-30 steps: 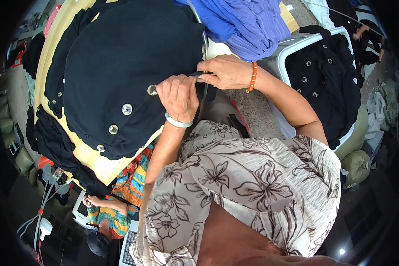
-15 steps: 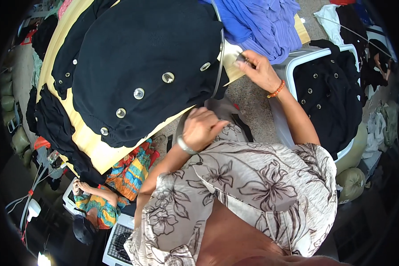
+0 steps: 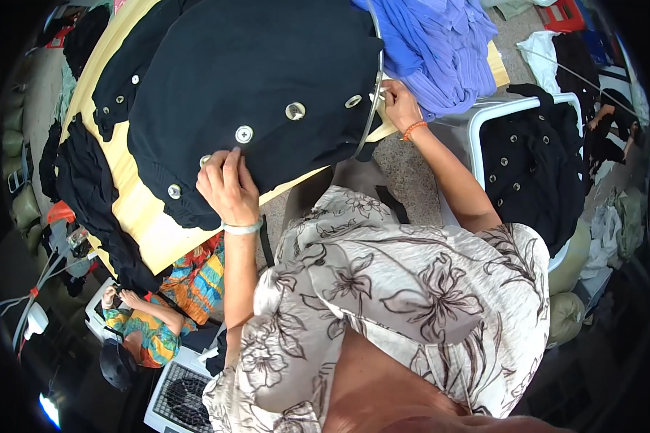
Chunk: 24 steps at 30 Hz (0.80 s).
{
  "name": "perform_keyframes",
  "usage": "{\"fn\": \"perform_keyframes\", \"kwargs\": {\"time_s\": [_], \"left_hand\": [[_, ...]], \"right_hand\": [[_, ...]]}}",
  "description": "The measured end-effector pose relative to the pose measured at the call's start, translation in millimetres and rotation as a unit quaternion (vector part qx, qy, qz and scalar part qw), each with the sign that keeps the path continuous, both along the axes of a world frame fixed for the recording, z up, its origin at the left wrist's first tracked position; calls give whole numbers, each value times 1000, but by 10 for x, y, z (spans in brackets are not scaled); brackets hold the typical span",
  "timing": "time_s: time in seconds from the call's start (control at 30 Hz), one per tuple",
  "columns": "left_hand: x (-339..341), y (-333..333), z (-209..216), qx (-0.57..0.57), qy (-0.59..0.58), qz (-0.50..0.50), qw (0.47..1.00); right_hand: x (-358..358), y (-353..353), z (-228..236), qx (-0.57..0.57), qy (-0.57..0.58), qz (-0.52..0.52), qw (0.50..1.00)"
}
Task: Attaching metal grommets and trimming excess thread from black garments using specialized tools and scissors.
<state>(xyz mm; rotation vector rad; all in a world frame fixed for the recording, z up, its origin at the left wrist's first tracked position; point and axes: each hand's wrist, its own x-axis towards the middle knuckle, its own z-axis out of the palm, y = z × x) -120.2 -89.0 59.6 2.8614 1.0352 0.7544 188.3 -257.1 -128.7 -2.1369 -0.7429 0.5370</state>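
A black knitted garment [image 3: 267,54] with a row of large round buttons lies spread across the wooden table [image 3: 133,224]. My left hand [image 3: 229,189] rests on its near side, fingers stretched out, the fingertips just below a pale button [image 3: 244,134]. The hand partly hides another button. By the garment's right edge, where a thin curved metal-looking rim [image 3: 375,97] runs, my right hand [image 3: 403,107] is closed at the table. What its fingers hold is hidden. A purple-blue pleated cloth [image 3: 440,54] lies right beside that hand.
To the right stands a white-rimmed bin [image 3: 475,137] with black buttoned garments [image 3: 531,155] in it. More black cloth [image 3: 87,195] hangs over the table's left side. A co-worker [image 3: 148,317] in colourful clothes sits at lower left, near a fan-like box [image 3: 184,393].
My left hand has moved left and up from in front of my body onto the garment. My right hand has moved slightly left, in against the rim. The view has shifted a little.
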Motion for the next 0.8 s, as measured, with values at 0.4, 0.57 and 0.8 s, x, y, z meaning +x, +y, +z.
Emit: {"fn": "perform_keyframes", "kwargs": {"time_s": [0.4,0.57,0.8], "left_hand": [[154,-201,219,-39,-115,-35,992],[627,-63,51,16,-35,-17,999],[357,-383,-16,-116,-95,-181,972]], "right_hand": [[135,-466,191,-56,-95,53,992],[56,-257,97,-58,-65,54,995],[129,-176,86,-49,-53,5,997]]}}
